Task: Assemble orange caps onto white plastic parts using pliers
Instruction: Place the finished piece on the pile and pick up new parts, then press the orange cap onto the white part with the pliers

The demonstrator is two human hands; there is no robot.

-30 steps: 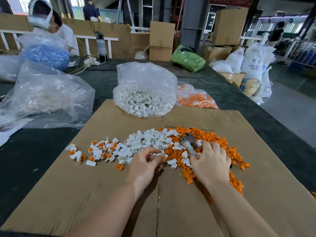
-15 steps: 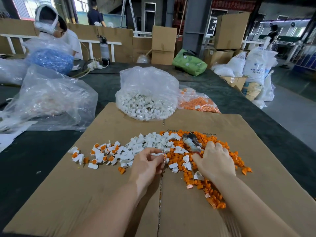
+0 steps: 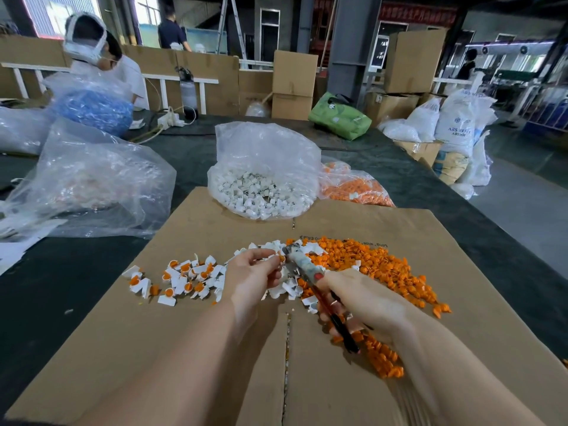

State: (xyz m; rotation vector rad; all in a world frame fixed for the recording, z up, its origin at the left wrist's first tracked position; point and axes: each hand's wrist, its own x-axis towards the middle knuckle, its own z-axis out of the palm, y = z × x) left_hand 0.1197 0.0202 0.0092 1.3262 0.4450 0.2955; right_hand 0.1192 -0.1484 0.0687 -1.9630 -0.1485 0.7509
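The table has a dark, matte top and carries a flat sheet of brown cardboard, stiff and slightly rough, which makes a dry bed for the loose parts. At its far edge sit two thin, crinkly clear bags: one of white parts and one of orange caps. A wide heap of orange caps lies on the right of the cardboard, loose white parts in the middle, finished capped pieces to the left; all look light, hard and smooth, apt to skid, best pinched by the sides. The right hand wraps the red handles of the steel pliers. The left hand pinches one small piece at the plier tip.
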